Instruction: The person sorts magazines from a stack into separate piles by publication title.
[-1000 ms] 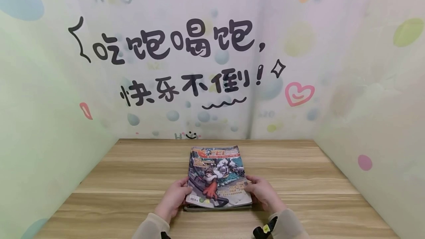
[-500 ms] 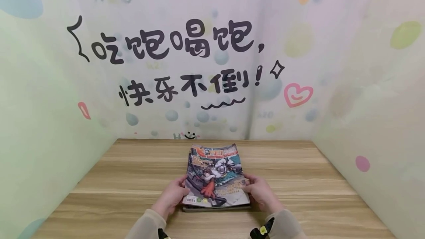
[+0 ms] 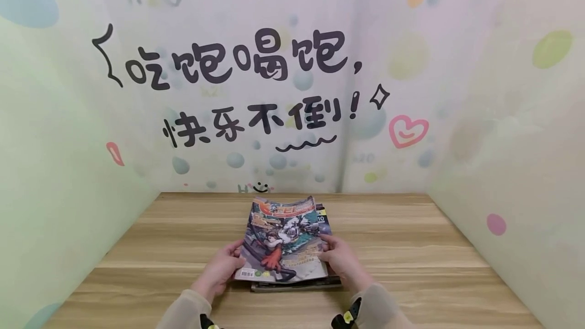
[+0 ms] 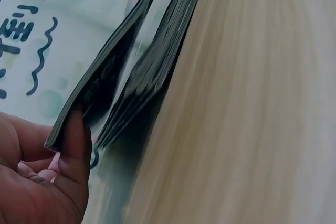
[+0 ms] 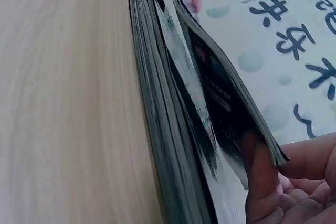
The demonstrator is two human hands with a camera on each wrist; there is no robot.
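Nearest, two pale sleeves come in at 8 and 4 o'clock from the upper magazine (image 3: 283, 242), each with one black strap bearing yellow: left strap (image 3: 205, 322), right strap (image 3: 345, 319). Two hands follow. The left hand (image 3: 219, 270), at 8 o'clock, pinches the magazine's left edge between thumb and fingers; the right hand (image 3: 344, 262), between 3 and 4 o'clock, pinches its right edge the same way.

That one magazine is held tilted over one stack of magazines (image 3: 326, 225), offset so the stack shows at 2 and 6 o'clock. Both wrist views show a gap between the two; whether they touch at the far end I cannot tell. The stack has several layers, too tightly packed to count, and lies flat on one wood-grain surface (image 3: 183, 240).

Beyond stands the back wall (image 3: 365, 39), spotted with colours. Nearly at 12 o'clock run two rows of black lettering (image 3: 262, 57), four Chinese characters in each. One small smiley (image 3: 260, 187) sits low at 11 o'clock, and one pink heart (image 3: 408, 131) at 2 o'clock.
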